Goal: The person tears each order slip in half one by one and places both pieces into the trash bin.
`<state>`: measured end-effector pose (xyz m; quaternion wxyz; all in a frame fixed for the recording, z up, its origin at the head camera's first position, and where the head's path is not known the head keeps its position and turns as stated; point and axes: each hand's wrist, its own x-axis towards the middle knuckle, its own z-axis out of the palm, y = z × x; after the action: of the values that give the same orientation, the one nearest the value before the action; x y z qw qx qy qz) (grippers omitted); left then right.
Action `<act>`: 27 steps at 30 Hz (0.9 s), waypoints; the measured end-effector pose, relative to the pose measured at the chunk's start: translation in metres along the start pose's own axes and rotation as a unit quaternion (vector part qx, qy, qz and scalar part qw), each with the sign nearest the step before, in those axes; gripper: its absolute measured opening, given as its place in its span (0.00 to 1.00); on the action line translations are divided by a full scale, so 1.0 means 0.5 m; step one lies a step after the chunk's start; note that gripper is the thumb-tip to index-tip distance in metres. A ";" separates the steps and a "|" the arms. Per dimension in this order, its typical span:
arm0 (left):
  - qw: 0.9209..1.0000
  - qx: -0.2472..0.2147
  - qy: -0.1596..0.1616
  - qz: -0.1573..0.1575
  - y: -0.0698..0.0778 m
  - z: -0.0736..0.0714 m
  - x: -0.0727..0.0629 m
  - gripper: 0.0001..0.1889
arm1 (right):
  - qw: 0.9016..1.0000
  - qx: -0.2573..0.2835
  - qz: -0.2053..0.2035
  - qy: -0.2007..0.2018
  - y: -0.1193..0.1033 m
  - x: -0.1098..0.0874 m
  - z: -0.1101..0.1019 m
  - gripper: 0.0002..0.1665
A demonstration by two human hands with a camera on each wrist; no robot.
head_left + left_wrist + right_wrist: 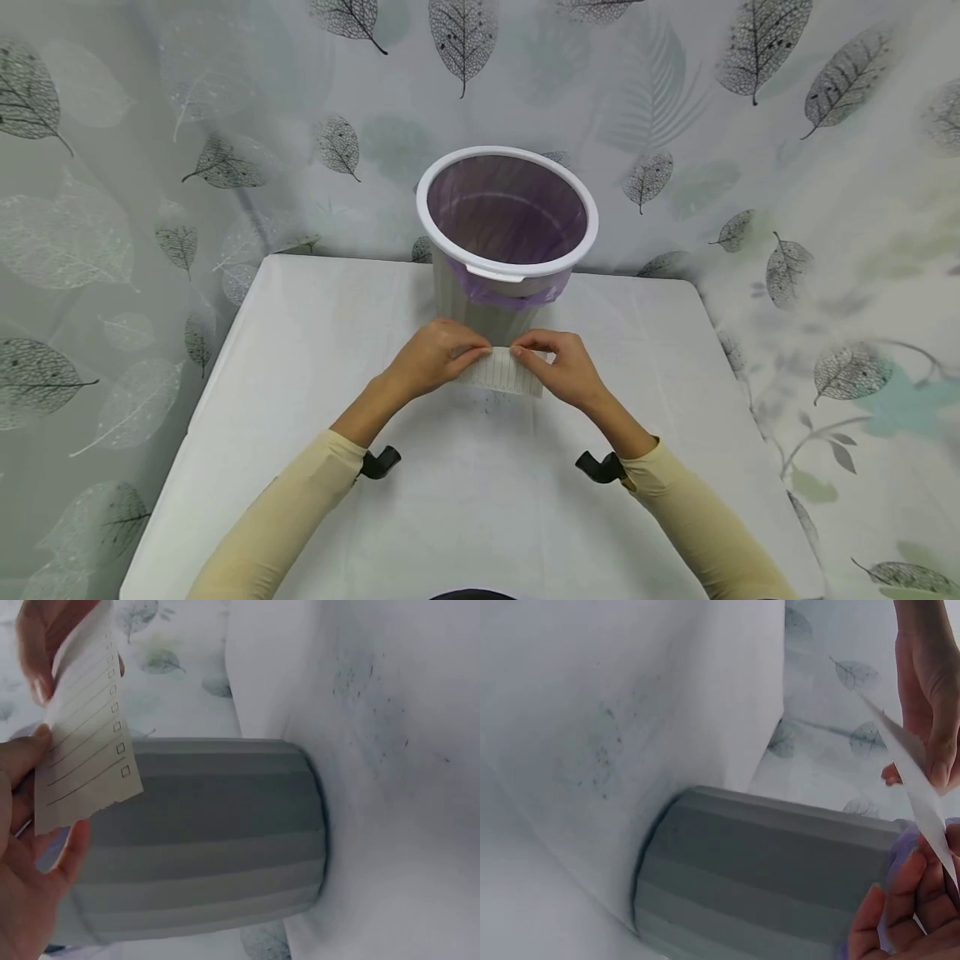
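A small sheet of lined checklist paper (504,372) is held up between both hands, in front of the bin. The left wrist view shows its ruled lines, a row of small checkboxes and a ragged edge on the paper (94,742). My left hand (431,358) pinches its top edge between thumb and fingers. Close beside it, my right hand (564,367) pinches the same edge farther right. Behind the paper stands a grey trash bin (480,312) with a white rim (429,218) and a purple liner bag (551,289) folded over its edge.
The bin stands near the back edge of a white-covered table (465,500). Dark specks (379,712) mark the cloth in front of it. Leaf-patterned curtains (292,67) enclose the back and sides. A dark rounded object (472,594) shows at the bottom edge.
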<state>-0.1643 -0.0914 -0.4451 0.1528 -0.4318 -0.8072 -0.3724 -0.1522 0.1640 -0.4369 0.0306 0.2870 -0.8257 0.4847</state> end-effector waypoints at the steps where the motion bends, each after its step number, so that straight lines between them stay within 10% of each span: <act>1: 1.000 0.002 -0.002 -0.005 0.000 -0.002 -0.001 0.04 | 1.000 -0.002 0.000 0.007 0.001 -0.002 -0.003 0.05; 27: 0.998 -0.023 0.062 -0.010 -0.006 -0.007 -0.006 0.04 | 0.997 -0.027 0.022 0.069 -0.011 0.003 0.002 0.04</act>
<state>-0.1651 -0.0968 -0.4457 0.1890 -0.4029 -0.7917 -0.4186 -0.1504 0.1605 -0.4324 0.0849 0.2332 -0.8408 0.4812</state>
